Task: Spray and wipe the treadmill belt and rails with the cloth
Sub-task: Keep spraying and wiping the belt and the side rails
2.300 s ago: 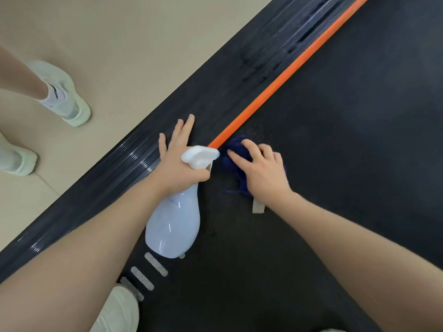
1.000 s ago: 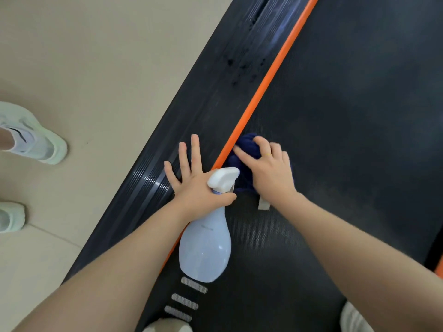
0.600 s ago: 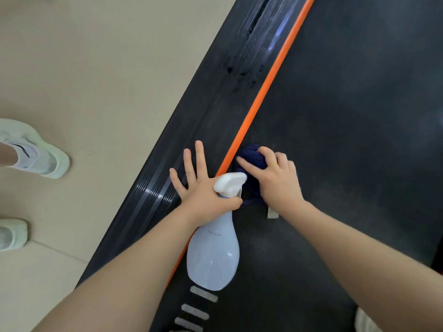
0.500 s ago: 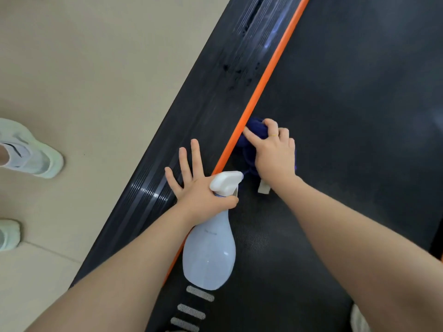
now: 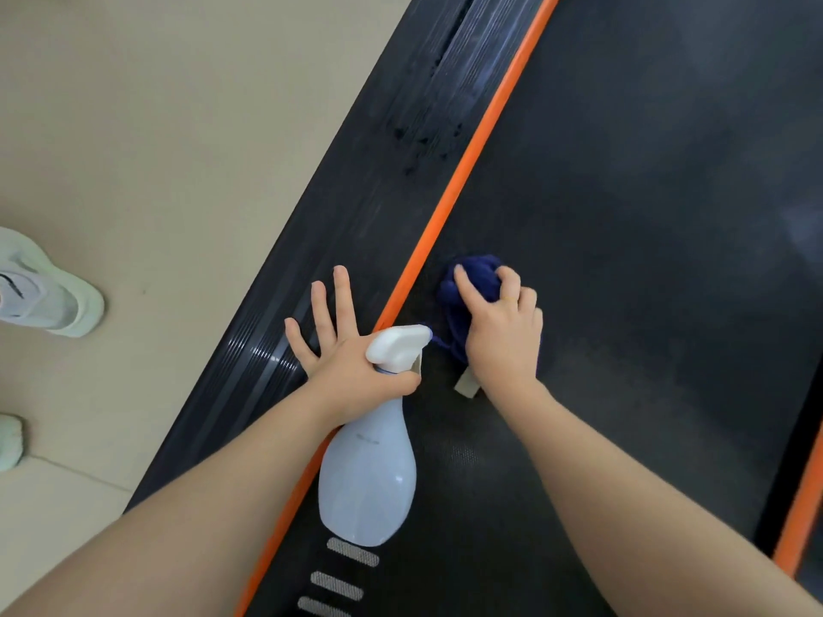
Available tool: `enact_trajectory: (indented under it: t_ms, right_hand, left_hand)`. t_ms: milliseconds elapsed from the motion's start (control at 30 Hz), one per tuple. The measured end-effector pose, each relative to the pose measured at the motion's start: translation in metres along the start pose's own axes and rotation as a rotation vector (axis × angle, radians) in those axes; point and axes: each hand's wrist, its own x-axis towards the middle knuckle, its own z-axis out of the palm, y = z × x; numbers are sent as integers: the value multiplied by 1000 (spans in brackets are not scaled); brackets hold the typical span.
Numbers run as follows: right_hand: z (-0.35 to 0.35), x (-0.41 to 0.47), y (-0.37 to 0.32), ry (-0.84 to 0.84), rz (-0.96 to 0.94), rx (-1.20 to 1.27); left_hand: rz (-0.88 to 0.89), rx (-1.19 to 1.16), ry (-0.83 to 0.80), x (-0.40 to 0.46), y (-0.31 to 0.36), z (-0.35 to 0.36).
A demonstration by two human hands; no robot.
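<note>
Cloth: a dark blue cloth (image 5: 472, 282), bunched into a wad, lies on the belt just beside the orange strip near the belt's left edge. A pale tag (image 5: 467, 386) sticks out from under my wrist.
Right hand: my right hand (image 5: 501, 336) presses down on the cloth, fingers curled over it and gripping it.
Change: half a second ago the cloth was touching the orange strip; now a thin band of belt shows between them, so my wiping stroke has drawn back a little toward the belt's middle.
Meaning: I judge I am scrubbing back and forth along the belt's left margin, with most of the belt to the right not yet reached.
Bottle: a white spray bottle (image 5: 367, 474) hangs base toward me over the belt's left edge, its nozzle pointing at the cloth.
Left hand: my left hand (image 5: 352, 362) holds the bottle's neck between thumb and palm, while the other fingers spread flat on the left rail. It has stayed put there as a brace.
Belt: the black belt (image 5: 645, 216) fills the right of the view.
Strip: an orange strip (image 5: 467, 171) runs diagonally between belt and rail.
Rail: the ribbed black left rail (image 5: 401, 140) shows wet droplets and streaks farther up, so I judge it sprayed but not wiped there.
Floor: beige floor (image 5: 156, 126) lies beyond the rail, with a pale shoe (image 5: 44, 296) at the left edge of view.
</note>
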Motion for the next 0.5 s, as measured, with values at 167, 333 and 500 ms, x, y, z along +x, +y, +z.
enact_trajectory:
  t_ms: [167, 333, 500]
  right_hand:
    - [0, 6, 3, 40, -56, -86]
    - [0, 36, -4, -83, -8, -59]
    - [7, -19, 16, -19, -179, -76]
  left_hand:
    - [-18, -7, 16, -2, 4, 0]
    - [-18, 30, -18, -2, 4, -1]
    - [-24, 40, 1, -4, 7, -1]
